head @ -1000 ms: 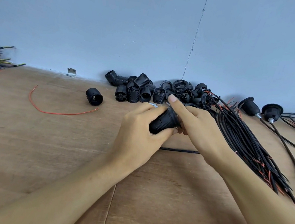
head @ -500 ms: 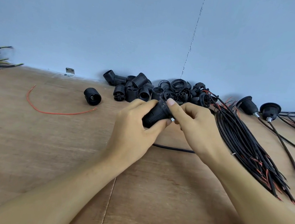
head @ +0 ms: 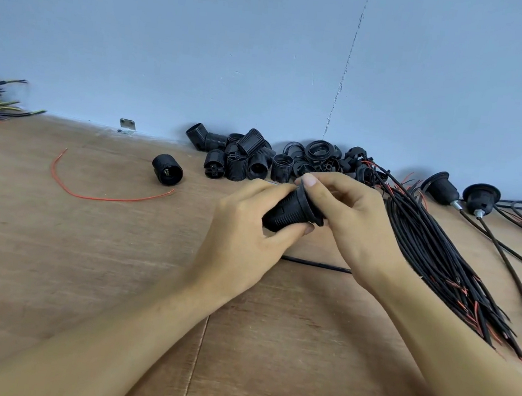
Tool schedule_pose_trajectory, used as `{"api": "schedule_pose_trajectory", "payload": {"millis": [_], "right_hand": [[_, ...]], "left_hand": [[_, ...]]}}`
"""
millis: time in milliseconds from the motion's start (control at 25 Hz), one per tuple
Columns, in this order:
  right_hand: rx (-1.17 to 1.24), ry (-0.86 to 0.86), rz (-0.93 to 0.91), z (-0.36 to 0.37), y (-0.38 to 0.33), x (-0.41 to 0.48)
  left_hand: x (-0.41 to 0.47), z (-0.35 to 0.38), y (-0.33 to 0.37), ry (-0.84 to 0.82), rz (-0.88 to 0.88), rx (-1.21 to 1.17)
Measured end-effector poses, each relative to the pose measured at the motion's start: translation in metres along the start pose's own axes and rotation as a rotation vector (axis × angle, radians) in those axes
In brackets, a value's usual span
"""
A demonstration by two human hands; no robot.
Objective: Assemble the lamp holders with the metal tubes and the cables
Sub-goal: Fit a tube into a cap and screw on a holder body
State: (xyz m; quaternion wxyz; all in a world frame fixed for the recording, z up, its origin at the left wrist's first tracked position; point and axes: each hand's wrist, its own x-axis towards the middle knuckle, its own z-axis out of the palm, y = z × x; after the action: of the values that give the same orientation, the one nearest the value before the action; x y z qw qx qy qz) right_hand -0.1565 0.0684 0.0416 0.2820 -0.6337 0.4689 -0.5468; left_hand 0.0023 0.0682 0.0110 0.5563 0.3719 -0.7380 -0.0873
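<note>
My left hand (head: 242, 238) grips the black lamp holder (head: 284, 212) by its barrel; my right hand (head: 351, 221) pinches its flared rim. Held above the bench (head: 83, 259), its long axis runs 8 to 2 o'clock, flare toward my right hand.

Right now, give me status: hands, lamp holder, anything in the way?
Left hand grips lamp holder. Right hand holds its wide end. Cable bundle close on the right.

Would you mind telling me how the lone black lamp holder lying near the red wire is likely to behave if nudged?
The lone lamp holder lies on its round side, so it would probably roll across the table. Its open end shows it is hollow, and it looks plastic, so likely light and stiff.
</note>
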Motion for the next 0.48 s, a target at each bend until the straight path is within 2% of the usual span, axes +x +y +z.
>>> {"api": "schedule_pose_trajectory", "payload": {"millis": [80,200,280,480], "right_hand": [[-0.028,0.016,0.067,-0.004,0.002,0.002],[-0.055,-0.068,0.196,-0.007,0.006,0.000],[-0.029,-0.121,0.225,-0.007,0.007,0.000],[0.019,-0.085,0.245,0.003,0.008,-0.002]], "left_hand": [[0.001,-0.001,0.000,0.009,-0.019,-0.007],[0.002,-0.001,-0.003,0.034,-0.074,0.009],[0.003,-0.001,-0.004,0.049,-0.116,0.015],[0.004,0.000,-0.007,0.040,-0.130,0.023]]}}
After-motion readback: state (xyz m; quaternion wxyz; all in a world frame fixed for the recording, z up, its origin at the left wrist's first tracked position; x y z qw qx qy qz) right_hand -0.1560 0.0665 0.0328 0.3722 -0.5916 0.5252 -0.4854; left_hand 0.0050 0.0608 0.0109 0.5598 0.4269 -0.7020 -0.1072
